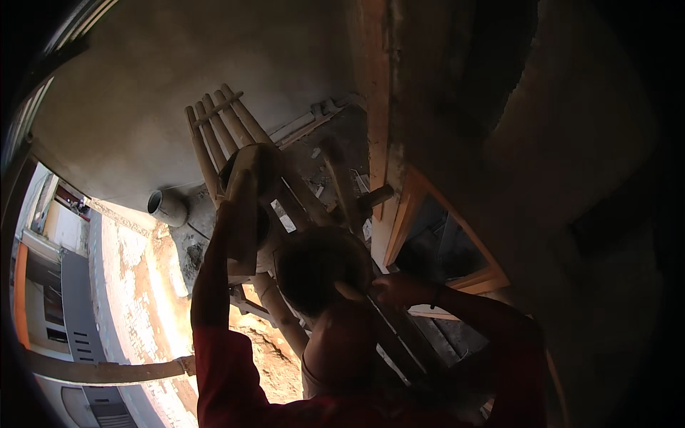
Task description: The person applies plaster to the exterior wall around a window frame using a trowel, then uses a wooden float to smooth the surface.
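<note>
My left arm stretches forward, and my left hand (227, 203) is closed at the side of a flat, pale board (243, 232); shadow hides most of its fingers. Behind the board is a dark, round container (262, 167), partly covered. Nearer me, a dark, round bowl-like vessel (317, 267) rests over the bamboo poles, its inside too dark to read. By that vessel's right side my right hand (396, 289) has its fingers curled in, and what they grip cannot be made out. A short, pale, rounded piece (348, 291) shows at the vessel's near edge.
Bamboo poles lashed as a platform (221, 121) run away from me toward a plastered wall (214, 50). A pot-like cylinder (168, 205) lies on the floor at left. An orange-brown wooden frame (457, 221) stands at right. Sunlit ground (143, 285) drops away at left.
</note>
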Motion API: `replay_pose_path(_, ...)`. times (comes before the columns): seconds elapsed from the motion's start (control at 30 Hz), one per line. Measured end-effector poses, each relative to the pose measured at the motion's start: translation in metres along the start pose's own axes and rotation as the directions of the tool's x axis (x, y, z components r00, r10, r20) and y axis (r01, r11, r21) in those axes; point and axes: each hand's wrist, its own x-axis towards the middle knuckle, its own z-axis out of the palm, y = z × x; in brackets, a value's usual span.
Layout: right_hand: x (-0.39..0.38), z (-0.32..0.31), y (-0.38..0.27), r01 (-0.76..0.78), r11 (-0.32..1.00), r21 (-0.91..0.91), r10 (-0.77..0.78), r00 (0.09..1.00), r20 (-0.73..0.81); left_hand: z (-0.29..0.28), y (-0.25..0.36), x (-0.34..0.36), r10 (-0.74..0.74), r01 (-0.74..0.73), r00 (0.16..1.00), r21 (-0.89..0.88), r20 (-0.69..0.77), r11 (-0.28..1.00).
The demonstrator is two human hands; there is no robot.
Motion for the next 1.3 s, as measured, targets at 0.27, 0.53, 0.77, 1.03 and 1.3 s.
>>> replay_pose_path(0.27, -0.023, -0.002, 0.073, 0.017, 0.997, -0.075, -0.024, 0.995, -0.093, -0.103, 0.151, -0.118, -0.078, 0.133, 0.99, -0.617, 0.115, 0.776)
replay_pose_path(0.53, -0.027, -0.007, 0.072, 0.142, 0.988, -0.064, -0.153, 0.961, -0.229, -0.134, 0.281, -0.221, 0.152, -0.15, 0.985, -0.818, -0.077, 0.556)
replay_pose_path(0.77, -0.114, -0.034, 0.035, -0.003, 0.995, -0.1, -0.031, 0.94, -0.339, -0.092, 0.436, -0.223, 0.395, -0.242, 0.915, -0.893, -0.08, 0.379)
replay_pose_path(1.03, -0.269, -0.004, 0.058, -0.022, 0.938, 0.345, 0.251, 0.729, -0.637, -0.007, 0.575, -0.304, 0.306, 0.088, 0.938, -0.965, 0.164, 0.249)
replay_pose_path(1.3, -0.33, 0.044, 0.021, -0.013, 0.996, 0.089, 0.085, 0.453, -0.888, 0.189, 0.569, -0.413, -0.012, 0.38, 0.925, -0.925, 0.379, 0.005)
